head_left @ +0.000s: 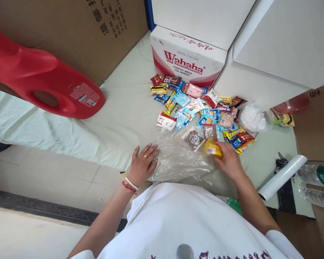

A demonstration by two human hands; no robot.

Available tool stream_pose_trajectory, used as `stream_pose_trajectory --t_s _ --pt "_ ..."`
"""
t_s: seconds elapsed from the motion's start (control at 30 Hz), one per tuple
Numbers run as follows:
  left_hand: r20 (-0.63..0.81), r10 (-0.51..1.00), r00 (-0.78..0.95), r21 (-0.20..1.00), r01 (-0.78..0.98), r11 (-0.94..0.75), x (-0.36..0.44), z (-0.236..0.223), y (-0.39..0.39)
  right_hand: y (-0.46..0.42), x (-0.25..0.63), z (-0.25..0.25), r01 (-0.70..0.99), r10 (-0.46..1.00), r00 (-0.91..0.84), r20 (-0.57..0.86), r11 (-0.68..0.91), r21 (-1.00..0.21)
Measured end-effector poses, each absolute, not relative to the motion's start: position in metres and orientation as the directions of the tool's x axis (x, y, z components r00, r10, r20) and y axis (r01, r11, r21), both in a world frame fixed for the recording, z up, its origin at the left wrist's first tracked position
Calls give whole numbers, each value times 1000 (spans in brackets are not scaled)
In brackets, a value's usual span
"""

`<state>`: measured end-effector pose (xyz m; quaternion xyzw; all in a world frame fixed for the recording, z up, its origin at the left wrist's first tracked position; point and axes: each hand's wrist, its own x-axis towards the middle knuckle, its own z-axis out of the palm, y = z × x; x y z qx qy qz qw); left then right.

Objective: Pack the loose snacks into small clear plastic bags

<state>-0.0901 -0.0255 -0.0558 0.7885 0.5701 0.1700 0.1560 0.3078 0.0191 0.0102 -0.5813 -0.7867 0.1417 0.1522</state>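
Observation:
My left hand lies flat, fingers spread, at the left edge of a clear plastic bag on the table. A small yellow snack packet, slightly blurred, is pinched in the fingers of my right hand over the bag's right side. Beneath and beside that packet are a dark brown packet and a reddish-brown packet. Just beyond the bag spreads a loose pile of small wrapped snacks in blue, yellow, red and pink. Several yellow, red and blue packets form a cluster right of my right hand.
Behind the pile stands a Wahaha water carton. A large red jug lies at the left. Toward the right are a crumpled white plastic bag, a white roll, keys and plastic bottles. The cloth-covered table's edge runs along the left.

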Motion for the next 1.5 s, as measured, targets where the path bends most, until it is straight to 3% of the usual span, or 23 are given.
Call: stream_pose_trajectory --t_s 0.1,0.17,0.3,0.4,0.53,0.63,0.73,0.8,0.97,1.07,1.2,1.27,1.37,1.5 --pt "101 955 279 418 859 -295 -88 -55 -26 32 352 2 920 990 -91 110 126 -371" --pt "105 956 274 408 865 -292 -88 -53 -26 39 359 5 911 991 -70 116 111 -397" --pt "95 954 284 412 861 -298 -89 -53 -25 39 317 28 825 968 -204 143 249 -507" --pt "86 954 287 410 863 -297 -89 -54 -25 29 262 35 734 903 -426 61 384 -561" --pt "165 963 212 393 882 -261 -86 -53 -31 18 203 14 730 812 -579 -74 476 -491" --pt "236 941 244 364 875 -318 -86 -48 -41 17 192 7 707 815 -580 13 511 -490" --pt "186 856 483 406 755 -514 -90 -42 -48 21 219 12 686 861 -484 155 483 -545" --pt "112 789 604 474 666 -577 -95 -38 -50 25 254 12 773 933 -312 179 359 -523" --pt "13 722 692 528 609 -592 -108 -37 -51 12 353 -6 958 997 77 31 -65 -279" --pt "34 713 701 536 589 -604 -111 -41 -51 -19 374 -5 972 999 -30 -21 25 -235" --pt "114 774 623 641 548 -537 -108 -43 -45 -63 343 10 809 851 -522 -63 470 -353" --pt "121 807 577 705 522 -479 -105 -38 -37 -72 320 11 701 764 -642 -53 558 -445" --pt "61 867 495 765 535 -359 -99 -24 -18 -63 301 5 581 753 -658 -9 500 -642" --pt "-22 947 322 730 652 -205 -82 -14 23 -21 301 -3 561 923 -369 -107 129 -818"
